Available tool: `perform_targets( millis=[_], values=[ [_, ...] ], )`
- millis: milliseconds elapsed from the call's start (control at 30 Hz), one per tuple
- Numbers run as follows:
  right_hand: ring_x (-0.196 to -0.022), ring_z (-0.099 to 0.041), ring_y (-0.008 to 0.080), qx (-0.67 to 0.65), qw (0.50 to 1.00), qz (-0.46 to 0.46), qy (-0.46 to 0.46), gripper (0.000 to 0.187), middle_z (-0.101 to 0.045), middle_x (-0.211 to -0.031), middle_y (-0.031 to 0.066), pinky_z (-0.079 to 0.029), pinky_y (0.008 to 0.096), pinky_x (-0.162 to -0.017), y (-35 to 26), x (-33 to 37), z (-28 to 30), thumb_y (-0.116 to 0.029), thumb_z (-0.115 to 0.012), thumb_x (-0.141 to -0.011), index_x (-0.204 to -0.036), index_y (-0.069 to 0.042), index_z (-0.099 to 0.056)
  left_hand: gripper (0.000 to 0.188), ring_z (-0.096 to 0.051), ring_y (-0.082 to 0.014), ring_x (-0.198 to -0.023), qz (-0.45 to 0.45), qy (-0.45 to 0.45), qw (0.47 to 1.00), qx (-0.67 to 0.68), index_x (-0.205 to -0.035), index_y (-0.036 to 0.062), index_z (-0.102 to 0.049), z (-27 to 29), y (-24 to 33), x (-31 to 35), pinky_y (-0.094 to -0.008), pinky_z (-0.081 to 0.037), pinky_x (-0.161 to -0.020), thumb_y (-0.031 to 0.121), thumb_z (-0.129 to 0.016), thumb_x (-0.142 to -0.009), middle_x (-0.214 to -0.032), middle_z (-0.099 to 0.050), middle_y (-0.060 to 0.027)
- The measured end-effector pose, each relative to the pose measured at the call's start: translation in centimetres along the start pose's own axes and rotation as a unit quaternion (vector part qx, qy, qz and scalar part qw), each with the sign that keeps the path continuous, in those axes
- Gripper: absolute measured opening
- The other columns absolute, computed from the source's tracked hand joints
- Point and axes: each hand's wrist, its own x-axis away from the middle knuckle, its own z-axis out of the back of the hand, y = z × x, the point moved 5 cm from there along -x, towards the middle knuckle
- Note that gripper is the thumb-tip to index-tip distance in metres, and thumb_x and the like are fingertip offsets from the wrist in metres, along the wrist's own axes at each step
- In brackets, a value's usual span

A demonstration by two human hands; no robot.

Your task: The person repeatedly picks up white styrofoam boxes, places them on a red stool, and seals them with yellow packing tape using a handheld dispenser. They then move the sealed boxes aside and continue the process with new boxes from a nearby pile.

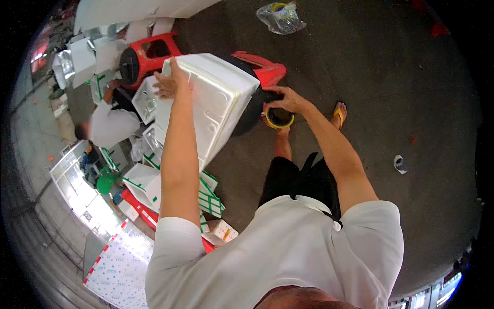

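A white foam box (198, 113) sits tilted on a red and black stand, left of my body's middle. My left hand (173, 82) grips its far left edge, with the fingers spread around the rim. To the box's right, my right hand (289, 100) is closed on a yellow-rimmed roll of tape (280, 119), which hangs below the fingers. The fingertips reach close to the box's right side, and whether tape runs from the roll to the box I cannot tell.
Red plastic frame parts (262, 68) stick out behind the box. A co-worker (113, 123) in white bends among foam boxes at the left. Green-taped boxes (144, 183) stand nearby. A plastic bag with a tape roll (281, 18) and a white roll (400, 164) lie on the floor.
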Motion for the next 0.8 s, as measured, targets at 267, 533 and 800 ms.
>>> perform_targets(
  millis=[267,533,800],
  values=[
    [-0.126,-0.05,0.0244,-0.007,0.987,0.141,0.08,0.059,-0.055,-0.136,0.0139,-0.038,0.0351,-0.107,-1.7,-7.9,2.2,-0.025,-0.076,-0.08,-0.132,-0.005,-0.055,0.091,-0.018,-0.0465,-0.143,-0.54,-0.128,0.832,-0.017,-0.15,0.0117,-0.033,2.5,-3.3,8.9,-0.0524,-0.014,-0.117,0.041,-0.074,-0.075,-0.155,-0.022,-0.0257],
    [-0.123,-0.052,0.0247,0.067,0.996,0.014,-0.062,0.065,-0.056,-0.134,0.0131,-0.04,0.038,-0.106,2.9,4.4,-2.3,-0.02,-0.077,-0.078,-0.137,-0.008,-0.052,0.096,-0.012,-0.0471,-0.144,-0.257,-0.047,0.965,-0.022,-0.151,0.0136,-0.029,1.1,-2.7,2.7,-0.0506,-0.01,-0.118,0.063,-0.065,-0.077,-0.156,-0.018,-0.0271],
    [-0.12,-0.053,0.0232,-0.012,0.999,-0.002,0.046,0.058,-0.058,-0.131,0.012,-0.043,0.0355,-0.103,0.5,-2.2,6.3,-0.016,-0.076,-0.079,-0.134,-0.011,-0.056,0.105,-0.012,-0.0451,-0.145,-0.606,-0.198,0.769,-0.048,-0.152,0.0132,-0.026,1.6,-3.4,16.3,-0.0605,-0.01,-0.115,0.057,-0.075,-0.07,-0.156,-0.017,-0.0264]
  ],
)
